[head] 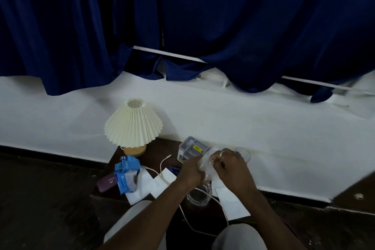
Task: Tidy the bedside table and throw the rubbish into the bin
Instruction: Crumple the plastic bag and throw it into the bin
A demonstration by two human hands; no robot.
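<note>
We are pinching the plastic wrapper (204, 166), seemingly light, soft, slippery, in left grip (189, 171) and right grip (230, 165) near the tabletop's (154, 153) back edge.

The bedside table (155, 153) carries a pleated lamp (133, 126), blue packet (126, 174), white papers (163, 183), cable (161, 163), clear box (191, 148) and glass jug (198, 196).

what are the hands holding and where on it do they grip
A crumpled clear plastic wrapper, bunched between both hands: left hand grips its left side, right hand its right side.
</note>
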